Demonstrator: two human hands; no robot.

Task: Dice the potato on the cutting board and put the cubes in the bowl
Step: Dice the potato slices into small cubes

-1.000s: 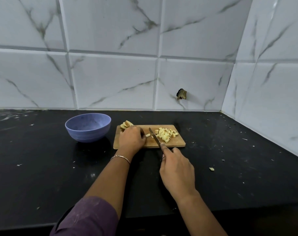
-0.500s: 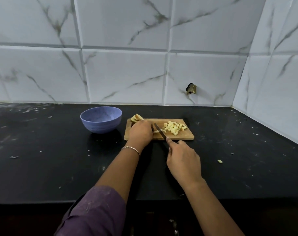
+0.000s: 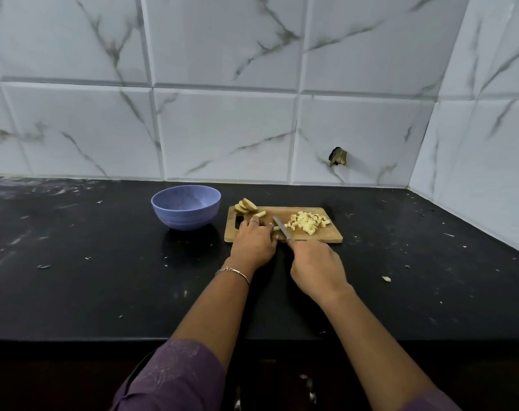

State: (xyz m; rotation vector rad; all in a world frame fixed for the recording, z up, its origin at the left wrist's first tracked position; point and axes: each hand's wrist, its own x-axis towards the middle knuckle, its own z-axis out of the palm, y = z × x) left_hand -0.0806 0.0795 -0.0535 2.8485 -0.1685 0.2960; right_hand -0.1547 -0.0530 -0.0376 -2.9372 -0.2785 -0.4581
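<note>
Knife (image 3: 282,229) in right hand (image 3: 316,266), left hand (image 3: 254,241) apparently atop potato strips (image 3: 260,214)

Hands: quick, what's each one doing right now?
Left hand: curled on potato strips.
Right hand: gripping the knife.

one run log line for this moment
stage: dicing | left hand: holds potato strips on cutting board | right hand: grips knife | cubes: piled on board | bowl: no cubes seen
</note>
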